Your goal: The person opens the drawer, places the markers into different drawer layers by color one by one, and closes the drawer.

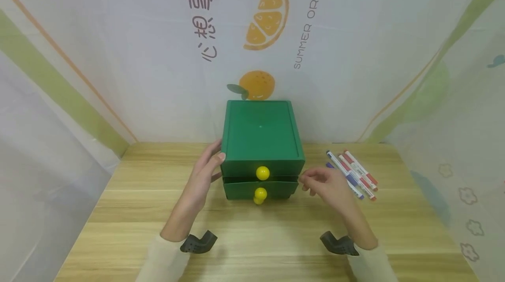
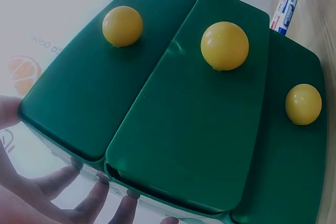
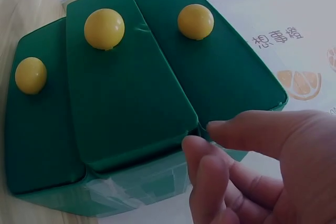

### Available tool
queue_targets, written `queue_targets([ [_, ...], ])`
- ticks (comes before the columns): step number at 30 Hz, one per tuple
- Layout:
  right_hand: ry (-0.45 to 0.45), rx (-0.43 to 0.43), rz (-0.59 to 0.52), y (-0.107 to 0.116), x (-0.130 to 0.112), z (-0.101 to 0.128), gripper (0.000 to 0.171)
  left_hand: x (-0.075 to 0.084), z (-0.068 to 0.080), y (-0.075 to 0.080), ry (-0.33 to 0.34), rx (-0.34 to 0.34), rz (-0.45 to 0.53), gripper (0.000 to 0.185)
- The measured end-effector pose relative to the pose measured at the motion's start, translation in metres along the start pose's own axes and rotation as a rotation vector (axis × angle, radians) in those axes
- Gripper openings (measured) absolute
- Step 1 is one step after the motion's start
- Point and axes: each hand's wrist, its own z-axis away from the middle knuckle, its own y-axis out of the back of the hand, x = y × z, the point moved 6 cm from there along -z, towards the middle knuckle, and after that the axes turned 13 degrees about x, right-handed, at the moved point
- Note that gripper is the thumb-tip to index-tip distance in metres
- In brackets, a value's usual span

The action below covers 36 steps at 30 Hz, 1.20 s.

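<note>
A green drawer unit (image 1: 260, 128) stands on the table with three stacked drawers, each with a round yellow knob. The middle drawer (image 2: 194, 114) sticks out a little past the top drawer (image 3: 210, 61) and the bottom drawer (image 3: 42, 140). My left hand (image 1: 203, 176) rests against the unit's left side, its fingers spread along that wall and its thumb near the top front corner. On the right, my right hand (image 1: 325, 185) has its thumb and index fingertips right at the middle drawer's upper corner, the other fingers loosely bent.
Several capped markers (image 1: 355, 174) in red and blue lie in a loose pile right of the unit. The wooden table (image 1: 252, 238) reaches back to a white curtain (image 1: 165, 76) printed with oranges, which also hangs along both sides.
</note>
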Motion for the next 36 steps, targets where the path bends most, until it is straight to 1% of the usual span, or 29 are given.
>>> queue_targets([
  [6,-0.007,-0.019,-0.029,-0.004,-0.004,-0.001,0.016,-0.002,0.0,-0.002,-0.006,-0.003,0.014,0.065],
  [10,-0.03,-0.049,-0.047,-0.007,-0.003,0.0,0.013,-0.001,0.0,-0.002,-0.011,0.001,0.015,0.065],
  [13,-0.027,-0.073,-0.056,-0.009,-0.003,0.001,0.009,-0.001,0.0,-0.002,-0.012,0.003,0.014,0.065],
  [16,-0.011,-0.081,-0.056,-0.009,-0.003,0.001,0.007,-0.001,0.0,-0.002,-0.01,0.002,0.015,0.065],
  [20,0.032,-0.093,-0.055,-0.011,-0.005,0.003,0.008,-0.001,0.001,-0.002,-0.007,-0.001,0.016,0.065],
  [25,0.086,-0.126,-0.057,-0.014,-0.009,0.005,0.012,0.0,0.001,-0.001,-0.008,-0.005,0.014,0.065],
  [31,0.108,-0.156,-0.037,-0.014,-0.011,0.01,0.017,0.0,0.001,-0.001,-0.013,-0.011,0.017,0.065],
  [36,0.176,-0.185,-0.016,-0.015,-0.012,0.014,0.02,-0.001,0.0,-0.001,-0.014,-0.013,0.023,0.065],
])
